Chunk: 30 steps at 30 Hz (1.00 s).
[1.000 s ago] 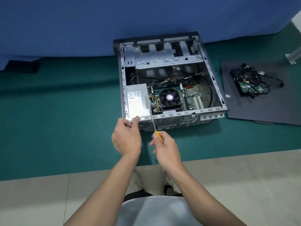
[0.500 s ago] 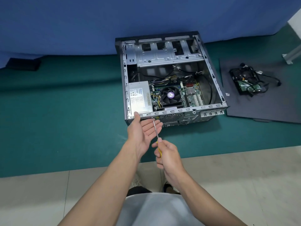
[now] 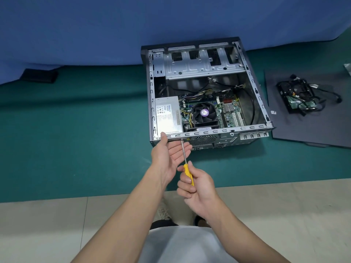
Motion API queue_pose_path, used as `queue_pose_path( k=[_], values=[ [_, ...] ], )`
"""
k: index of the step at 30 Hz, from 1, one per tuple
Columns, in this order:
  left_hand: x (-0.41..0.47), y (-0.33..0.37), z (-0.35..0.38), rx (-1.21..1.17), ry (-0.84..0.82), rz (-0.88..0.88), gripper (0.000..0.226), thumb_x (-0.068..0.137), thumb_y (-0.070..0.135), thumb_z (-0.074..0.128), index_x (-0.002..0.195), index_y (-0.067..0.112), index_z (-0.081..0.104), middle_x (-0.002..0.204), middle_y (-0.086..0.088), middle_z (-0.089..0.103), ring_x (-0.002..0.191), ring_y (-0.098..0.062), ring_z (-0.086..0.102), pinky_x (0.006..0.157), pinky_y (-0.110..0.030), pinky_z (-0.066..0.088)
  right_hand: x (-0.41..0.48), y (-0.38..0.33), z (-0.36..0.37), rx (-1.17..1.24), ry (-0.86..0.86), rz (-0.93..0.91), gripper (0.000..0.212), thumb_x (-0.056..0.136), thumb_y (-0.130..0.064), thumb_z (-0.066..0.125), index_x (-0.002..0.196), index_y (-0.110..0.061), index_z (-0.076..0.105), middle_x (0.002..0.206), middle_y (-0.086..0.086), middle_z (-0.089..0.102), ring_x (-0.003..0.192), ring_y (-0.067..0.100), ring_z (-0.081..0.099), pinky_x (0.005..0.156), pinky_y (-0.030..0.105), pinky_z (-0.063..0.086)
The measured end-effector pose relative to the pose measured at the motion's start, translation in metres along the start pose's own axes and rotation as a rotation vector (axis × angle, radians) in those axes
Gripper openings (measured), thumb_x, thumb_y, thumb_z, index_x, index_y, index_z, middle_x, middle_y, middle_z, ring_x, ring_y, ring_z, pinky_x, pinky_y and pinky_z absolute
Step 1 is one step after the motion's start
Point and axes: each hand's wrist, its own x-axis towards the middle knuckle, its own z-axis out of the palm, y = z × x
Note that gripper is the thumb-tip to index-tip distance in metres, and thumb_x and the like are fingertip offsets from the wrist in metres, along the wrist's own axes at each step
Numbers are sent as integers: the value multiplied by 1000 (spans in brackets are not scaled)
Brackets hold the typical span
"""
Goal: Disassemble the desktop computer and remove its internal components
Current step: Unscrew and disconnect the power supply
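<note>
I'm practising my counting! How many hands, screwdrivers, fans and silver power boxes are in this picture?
Hands: 2, the left hand and the right hand
Screwdrivers: 1, the yellow-handled screwdriver
Fans: 1, the black fan
Power boxes: 1, the silver power box
Total: 5

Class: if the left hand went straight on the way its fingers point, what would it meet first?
Most likely the computer case's rear panel, near the vent grille. The left hand lies open, fingers aimed there beneath the screwdriver; depth is unclear.
</note>
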Motion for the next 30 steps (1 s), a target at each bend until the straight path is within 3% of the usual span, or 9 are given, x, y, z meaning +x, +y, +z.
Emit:
queue_pose_path(
  k=[5, 9, 17, 22, 24, 25, 27, 28, 30],
  values=[
    [0, 1, 0, 30, 5, 3, 61, 102, 49, 35, 99, -7, 59, 94, -24, 72, 86, -32, 72, 74, -35, 59, 3, -1, -5, 250, -156, 163, 28, 90, -30, 49, 78, -6, 57, 47, -6, 30, 36, 5, 12, 35, 19, 13],
    [0, 2, 0, 43, 7, 0, 61, 102, 49, 34, 100, -7, 58, 93, -23, 72, 87, -32, 72, 73, -34, 59, 7, -1, -7, 362, -202, 220, 32, 90, -29, 48, 73, -5, 59, 53, -10, 19, 36, 5, 11, 35, 19, 11],
    [-1, 3, 3, 53, 17, 1, 61, 102, 49, 32, 102, -7, 58, 94, -24, 72, 87, -32, 72, 74, -34, 60, 7, -1, -4, 283, -147, 168, 33, 91, -34, 48, 70, -9, 55, 46, -7, 27, 36, 5, 10, 34, 18, 12],
    [-1, 3, 4, 35, 20, -8, 63, 102, 50, 32, 105, -8, 57, 94, -24, 72, 86, -32, 72, 73, -34, 60, 4, 5, 11, -7, 125, -43, 38, 101, -37, 41, 74, -11, 47, 45, -6, 27, 33, 5, 16, 34, 15, 13],
    [0, 3, 3, 38, 20, -13, 63, 102, 50, 31, 105, -8, 57, 94, -24, 72, 86, -32, 72, 73, -34, 60, 2, 7, 20, -265, 251, -146, 40, 103, -37, 37, 73, -11, 45, 47, -3, 30, 35, 10, 23, 36, 17, 19],
    [0, 3, 3, 41, 19, -14, 63, 102, 50, 31, 105, -8, 57, 95, -24, 72, 86, -32, 72, 72, -34, 60, -1, 6, 25, -541, 333, -201, 41, 104, -37, 34, 74, -11, 46, 52, 0, 38, 41, 16, 35, 41, 22, 29],
    [1, 2, 4, 47, 14, -16, 64, 103, 49, 30, 106, -8, 57, 94, -24, 72, 85, -32, 72, 69, -34, 61, -3, 7, 27, -1146, 510, -301, 42, 104, -36, 28, 84, -9, 54, 76, 11, 59, 75, 29, 55, 63, 34, 37],
    [1, 2, 4, 46, 11, -16, 64, 103, 49, 30, 107, -9, 58, 94, -25, 72, 85, -32, 73, 68, -33, 61, -3, 8, 26, -1311, 580, -326, 42, 104, -36, 26, 91, -8, 54, 89, 13, 63, 90, 32, 55, 66, 35, 34],
    [1, 2, 4, 56, 16, -10, 58, 103, 43, 36, 105, -10, 58, 93, -25, 72, 83, -31, 73, 67, -33, 61, -5, 9, 25, -1415, 624, -364, 42, 104, -37, 25, 98, -7, 53, 98, 15, 64, 99, 34, 53, 66, 35, 31]
  ],
)
